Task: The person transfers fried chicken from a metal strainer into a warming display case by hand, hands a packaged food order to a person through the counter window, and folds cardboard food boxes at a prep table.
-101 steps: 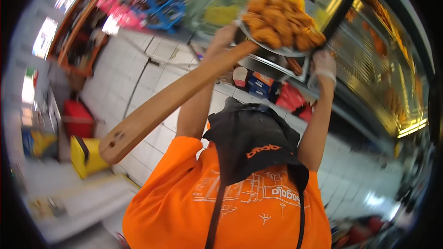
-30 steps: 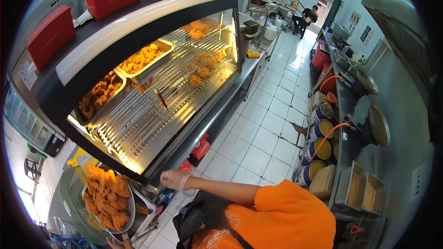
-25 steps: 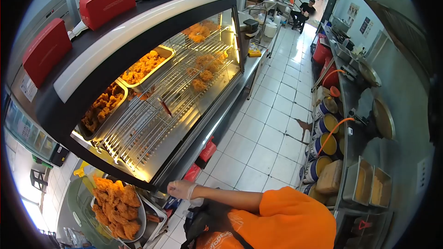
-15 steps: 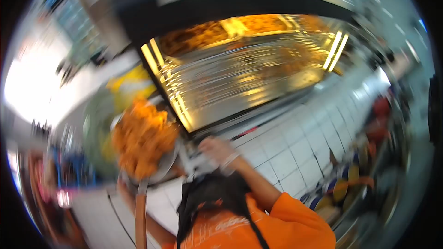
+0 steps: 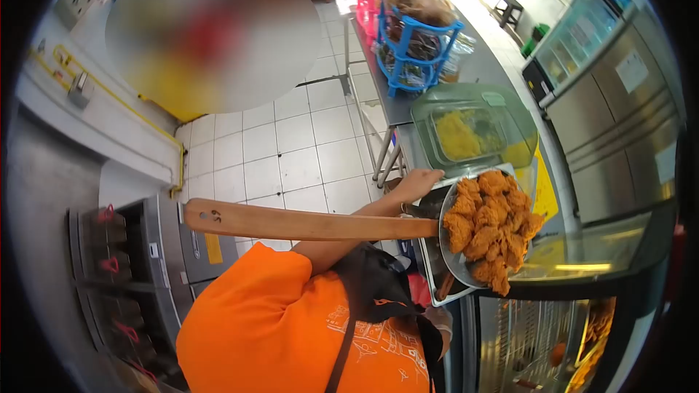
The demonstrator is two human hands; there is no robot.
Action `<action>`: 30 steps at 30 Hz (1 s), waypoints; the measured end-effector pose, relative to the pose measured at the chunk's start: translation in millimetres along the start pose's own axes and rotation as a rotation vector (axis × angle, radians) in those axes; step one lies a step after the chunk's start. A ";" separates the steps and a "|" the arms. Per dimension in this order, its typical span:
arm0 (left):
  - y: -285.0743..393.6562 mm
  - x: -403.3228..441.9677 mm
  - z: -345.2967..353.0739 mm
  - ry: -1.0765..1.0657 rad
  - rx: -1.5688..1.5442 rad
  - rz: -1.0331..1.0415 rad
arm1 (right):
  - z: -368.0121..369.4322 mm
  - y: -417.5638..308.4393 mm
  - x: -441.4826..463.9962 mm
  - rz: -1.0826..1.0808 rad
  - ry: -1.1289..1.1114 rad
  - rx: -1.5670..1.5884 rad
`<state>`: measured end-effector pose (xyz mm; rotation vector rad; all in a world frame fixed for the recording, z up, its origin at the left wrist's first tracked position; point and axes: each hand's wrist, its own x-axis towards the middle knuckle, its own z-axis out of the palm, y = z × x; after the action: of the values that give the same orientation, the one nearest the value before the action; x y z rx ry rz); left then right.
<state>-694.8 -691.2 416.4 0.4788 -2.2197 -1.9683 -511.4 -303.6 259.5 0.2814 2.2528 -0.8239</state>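
Observation:
My left hand [image 5: 416, 185] is at the upper left corner of a metal tray [image 5: 431, 266], its fingers closed over the rim. My right hand [image 5: 439, 316], in a clear glove, is low beside the tray's lower edge; its fingers are hidden. A round metal strainer [image 5: 453, 262] heaped with fried chicken [image 5: 489, 225] rests over the tray. Its long wooden handle [image 5: 313, 220] crosses above my left forearm, with neither hand on it. Behind the strainer is a green translucent container [image 5: 473, 127] with yellow contents.
A blue rack [image 5: 415, 51] and pink basket [image 5: 369, 0] stand on the grey counter [image 5: 484, 62]. The lit display cabinet [image 5: 535, 342] is lower right. A steel appliance [image 5: 120, 269] with dark baskets stands left. White floor tiles [image 5: 291, 142] lie beyond my left arm.
The view has swung from the display cabinet and aisle to the counter's other side. The strainer now appears right of centre, still heaped with chicken.

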 end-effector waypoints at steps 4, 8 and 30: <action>-19.6 16.4 5.8 -0.043 -0.039 -0.034 | 2.9 -3.1 5.2 -0.098 0.003 -0.046; -5.0 3.0 1.9 -0.047 -0.030 -0.041 | -13.3 -10.9 -5.9 -0.252 0.015 -0.162; 22.8 1.2 -16.4 -0.321 -0.343 -0.475 | -156.7 -196.0 -172.8 -0.344 0.859 0.024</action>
<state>-694.2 -704.9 441.0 0.7371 -1.9899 -2.7804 -554.1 -349.5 557.7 0.2989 3.1574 -1.0374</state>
